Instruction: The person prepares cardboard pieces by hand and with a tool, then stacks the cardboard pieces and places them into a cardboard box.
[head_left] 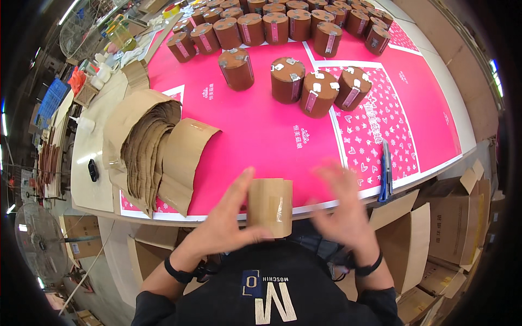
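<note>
Left fingers [237,190] spread against tan cardboard roll [267,207], right fingers [345,187] blurred, spread apart, open carton [454,225] rightward

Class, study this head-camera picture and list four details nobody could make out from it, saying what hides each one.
All in the head view:
Right grip: motion blur smears its fingers.
Cardboard roll: its far side is hidden behind its near wall.
Brown cylinders: nearer ones cover those behind, and the top edge crops some.
Small black object: too small and dark to identify.
</note>
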Action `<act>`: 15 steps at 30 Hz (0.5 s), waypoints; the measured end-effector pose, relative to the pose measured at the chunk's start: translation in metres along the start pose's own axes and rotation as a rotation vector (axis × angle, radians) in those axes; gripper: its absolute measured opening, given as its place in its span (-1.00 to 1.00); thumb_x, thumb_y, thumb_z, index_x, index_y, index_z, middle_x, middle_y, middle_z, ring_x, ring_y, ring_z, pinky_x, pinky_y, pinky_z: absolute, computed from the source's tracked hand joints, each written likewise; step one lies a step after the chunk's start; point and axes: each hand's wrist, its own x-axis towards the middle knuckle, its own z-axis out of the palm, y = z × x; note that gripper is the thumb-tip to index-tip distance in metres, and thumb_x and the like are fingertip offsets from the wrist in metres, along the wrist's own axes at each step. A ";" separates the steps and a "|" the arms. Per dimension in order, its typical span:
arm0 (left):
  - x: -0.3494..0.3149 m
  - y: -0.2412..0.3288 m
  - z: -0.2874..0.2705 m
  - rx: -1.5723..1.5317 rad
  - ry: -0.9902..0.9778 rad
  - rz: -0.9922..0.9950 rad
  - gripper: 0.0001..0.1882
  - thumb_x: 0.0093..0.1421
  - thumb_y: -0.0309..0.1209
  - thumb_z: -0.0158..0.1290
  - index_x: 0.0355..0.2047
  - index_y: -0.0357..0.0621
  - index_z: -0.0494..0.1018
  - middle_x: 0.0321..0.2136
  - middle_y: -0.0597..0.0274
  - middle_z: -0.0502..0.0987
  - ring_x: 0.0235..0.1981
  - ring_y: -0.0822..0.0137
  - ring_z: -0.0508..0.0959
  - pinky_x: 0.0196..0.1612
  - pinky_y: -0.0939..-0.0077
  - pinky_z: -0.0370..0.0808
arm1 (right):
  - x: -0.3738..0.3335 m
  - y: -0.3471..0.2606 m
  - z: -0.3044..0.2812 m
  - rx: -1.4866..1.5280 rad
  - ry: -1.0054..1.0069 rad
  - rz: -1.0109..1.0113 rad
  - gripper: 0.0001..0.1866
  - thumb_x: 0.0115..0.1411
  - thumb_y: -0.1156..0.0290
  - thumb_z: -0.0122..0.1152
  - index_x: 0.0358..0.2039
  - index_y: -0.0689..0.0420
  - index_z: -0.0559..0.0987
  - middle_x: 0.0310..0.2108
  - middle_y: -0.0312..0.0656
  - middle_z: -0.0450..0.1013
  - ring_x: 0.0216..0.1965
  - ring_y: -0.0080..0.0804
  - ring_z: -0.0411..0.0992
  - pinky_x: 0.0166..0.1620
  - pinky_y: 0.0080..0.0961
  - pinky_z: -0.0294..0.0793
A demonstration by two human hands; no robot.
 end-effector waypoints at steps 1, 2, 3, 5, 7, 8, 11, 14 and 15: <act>-0.002 0.002 0.003 0.251 -0.048 0.154 0.18 0.12 -0.06 0.38 0.50 -0.23 -0.15 0.43 -0.34 -0.01 0.33 -0.19 0.31 0.18 0.05 0.51 | 0.000 -0.021 0.004 0.149 -0.146 -0.077 -0.26 0.04 0.29 0.46 0.25 0.03 0.43 0.31 0.12 0.23 0.32 0.16 0.21 0.32 0.04 0.20; -0.003 0.003 0.007 0.502 -0.094 0.308 0.24 0.08 -0.01 0.41 0.50 -0.21 -0.16 0.45 -0.32 -0.07 0.37 -0.22 0.26 0.19 0.06 0.50 | -0.001 -0.031 0.010 0.131 -0.271 -0.157 -0.10 -0.04 0.24 0.53 0.34 -0.01 0.35 0.36 0.14 0.16 0.34 0.17 0.19 0.34 0.05 0.18; -0.001 -0.002 0.010 0.491 -0.120 0.288 0.29 0.00 0.01 0.45 0.50 -0.21 -0.14 0.47 -0.28 -0.16 0.39 -0.23 0.22 0.25 0.07 0.45 | 0.002 -0.035 0.014 0.050 -0.283 -0.171 -0.03 -0.07 0.22 0.56 0.37 -0.01 0.30 0.35 0.16 0.16 0.34 0.19 0.19 0.34 0.04 0.19; 0.002 -0.010 0.013 0.417 -0.086 0.298 0.27 0.01 -0.02 0.45 0.50 -0.20 -0.13 0.46 -0.25 -0.08 0.39 -0.18 0.24 0.27 0.08 0.42 | 0.006 -0.031 0.021 -0.040 -0.296 -0.189 0.05 -0.11 0.20 0.59 0.40 0.00 0.24 0.35 0.17 0.15 0.34 0.21 0.19 0.34 0.04 0.19; 0.004 -0.020 0.014 0.343 -0.051 0.311 0.26 0.02 -0.05 0.46 0.50 -0.20 -0.12 0.44 -0.21 0.00 0.39 -0.13 0.25 0.30 0.09 0.39 | 0.014 -0.012 0.027 0.152 -0.310 -0.085 0.06 -0.03 0.17 0.56 0.43 0.02 0.18 0.31 0.18 0.19 0.34 0.15 0.21 0.34 -0.05 0.22; 0.005 -0.027 0.012 0.038 -0.010 0.253 0.21 0.05 -0.10 0.44 0.50 -0.19 -0.11 0.40 -0.16 0.09 0.39 -0.06 0.26 0.32 0.12 0.36 | 0.016 -0.004 0.025 0.136 -0.308 -0.083 0.06 -0.03 0.17 0.56 0.43 0.02 0.18 0.31 0.18 0.19 0.34 0.15 0.21 0.34 -0.05 0.22; 0.014 -0.033 0.005 -0.703 0.068 0.145 -0.08 0.31 -0.12 0.20 0.48 -0.18 -0.04 0.30 0.03 0.29 0.34 0.19 0.30 0.33 0.25 0.32 | 0.020 0.019 0.018 0.917 -0.333 0.263 -0.09 0.16 0.20 0.41 0.43 0.09 0.15 0.20 0.02 0.29 0.26 -0.17 0.29 0.33 -0.27 0.23; 0.024 -0.030 0.007 -0.789 0.083 0.107 -0.21 0.41 -0.07 0.04 0.46 -0.18 0.01 0.29 0.07 0.30 0.31 0.26 0.33 0.31 0.29 0.33 | 0.028 0.010 0.012 1.000 -0.306 0.380 -0.24 0.25 0.24 0.29 0.39 0.14 0.22 0.17 -0.05 0.32 0.25 -0.21 0.27 0.31 -0.29 0.23; 0.027 -0.026 0.009 -0.756 0.115 0.081 -0.25 0.45 -0.04 -0.02 0.45 -0.19 0.03 0.27 0.09 0.31 0.28 0.29 0.35 0.28 0.31 0.35 | 0.030 0.007 0.015 0.987 -0.312 0.380 -0.24 0.25 0.24 0.29 0.39 0.14 0.22 0.17 -0.05 0.32 0.25 -0.21 0.27 0.31 -0.29 0.23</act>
